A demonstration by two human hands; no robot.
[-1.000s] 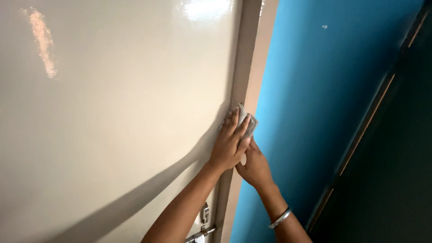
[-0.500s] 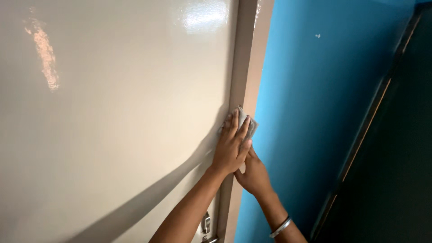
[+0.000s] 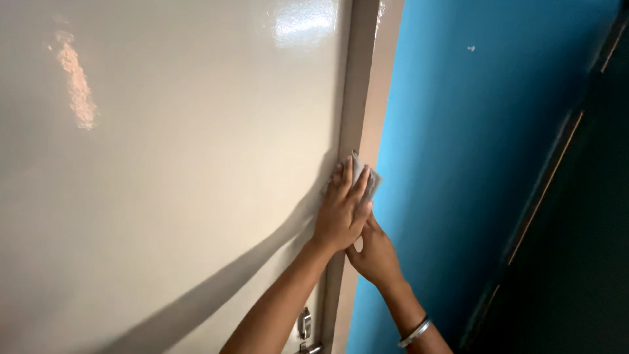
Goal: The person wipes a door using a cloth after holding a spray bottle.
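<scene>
Against the tall brown door frame, a left hand lies flat with fingers spread, pressing a small folded grey cloth onto the frame's edge. Only the cloth's upper corner shows, poking out past the fingertips; the rest sits hidden under the palm. Just below that grip, and partly tucked beneath it, the right hand rests on the same frame; whether its own grip is spread or curled cannot be told. A silver bangle circles the right wrist. Left of the grip stretches a glossy cream door, with a metal latch low down beside the left forearm. Right of the grip rises a bright blue wall, and beyond it a dark doorway.
</scene>
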